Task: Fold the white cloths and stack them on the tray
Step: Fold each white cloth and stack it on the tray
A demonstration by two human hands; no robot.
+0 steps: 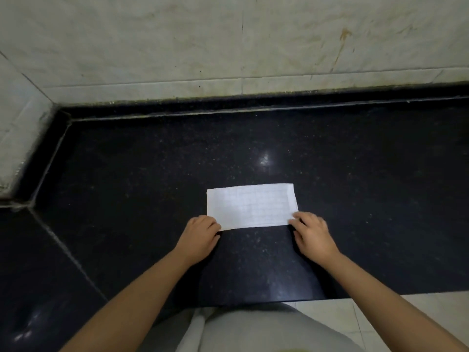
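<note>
A white cloth [251,205] with a faint grid pattern lies flat on the black countertop [152,174], folded into a wide rectangle. My left hand [200,236] grips its near left corner, fingers curled at the edge. My right hand [311,233] pinches the near right corner. Both hands sit at the cloth's near long edge. No tray is in view.
A pale marble wall [228,41] backs the counter and turns a corner at the left [22,128]. The counter's front edge [380,292] runs just below my forearms, with light floor tiles [418,318] beyond it at the lower right.
</note>
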